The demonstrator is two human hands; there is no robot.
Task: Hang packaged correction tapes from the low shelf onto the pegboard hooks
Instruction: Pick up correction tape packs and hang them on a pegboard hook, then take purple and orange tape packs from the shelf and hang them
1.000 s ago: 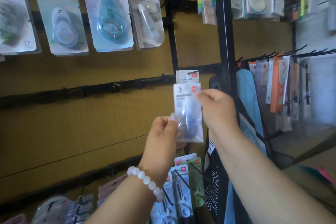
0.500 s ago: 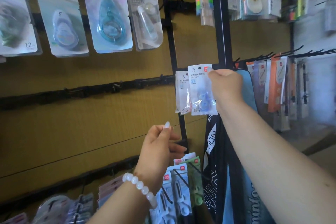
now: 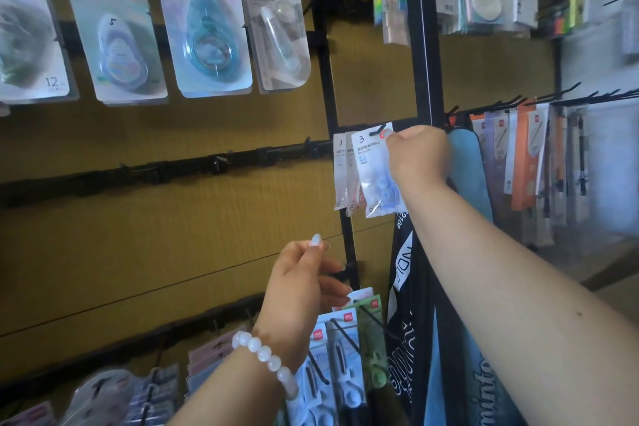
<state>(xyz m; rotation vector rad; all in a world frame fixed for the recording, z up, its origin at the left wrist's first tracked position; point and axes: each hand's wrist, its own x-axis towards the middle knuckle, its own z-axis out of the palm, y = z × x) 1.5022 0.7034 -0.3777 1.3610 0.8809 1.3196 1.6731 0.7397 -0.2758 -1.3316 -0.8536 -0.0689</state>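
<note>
My right hand (image 3: 416, 156) pinches the top right corner of a clear correction tape packet (image 3: 377, 173) with a blue tape inside and "6m" printed at its foot. The packet's hang hole sits on a black hook (image 3: 377, 131) of the middle rail, in front of two like packets (image 3: 342, 169) on the same hook. My left hand (image 3: 304, 287), with a white bead bracelet at the wrist, hovers below and to the left, fingers loosely curled and holding nothing.
Larger carded correction tapes (image 3: 207, 28) hang on the upper rail at left. More packets (image 3: 342, 356) fill hooks below my left hand. A black upright post (image 3: 420, 45) separates this panel from pen packs (image 3: 525, 156) on hooks at right. The middle rail (image 3: 155, 173) left of the packets is bare.
My right hand carried the packet up and right from in front of my chest onto the hook. My left hand let go of it and dropped lower.
</note>
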